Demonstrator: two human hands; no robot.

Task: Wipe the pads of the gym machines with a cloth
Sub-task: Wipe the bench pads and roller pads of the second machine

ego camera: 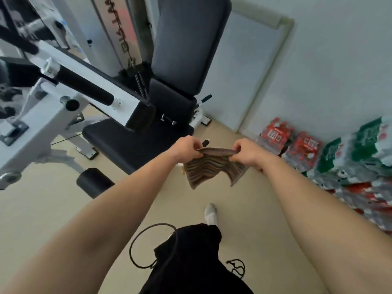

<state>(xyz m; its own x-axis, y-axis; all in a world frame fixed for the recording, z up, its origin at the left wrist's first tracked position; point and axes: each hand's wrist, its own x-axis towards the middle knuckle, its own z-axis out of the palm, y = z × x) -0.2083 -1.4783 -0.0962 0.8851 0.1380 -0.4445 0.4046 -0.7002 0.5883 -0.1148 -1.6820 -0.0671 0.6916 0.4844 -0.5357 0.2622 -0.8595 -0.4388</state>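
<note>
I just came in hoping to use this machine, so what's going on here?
A person stands facing the machine, holding a striped brown cloth up in the air, the left hand and right hand each pinching its top edge. The cloth hangs clear of the black seat pad and the tall back pad, so no wiping is under way at this moment.

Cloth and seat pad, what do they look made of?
Cloth: looks like soft woven or knitted fabric, matte, with brown and grey wavy stripes; it sags limply between the left hand and right hand pinching its top edge. Seat pad: probably vinyl or synthetic leather over padding, black, smooth, nearly matte; the blur leaves the covering open.
</note>
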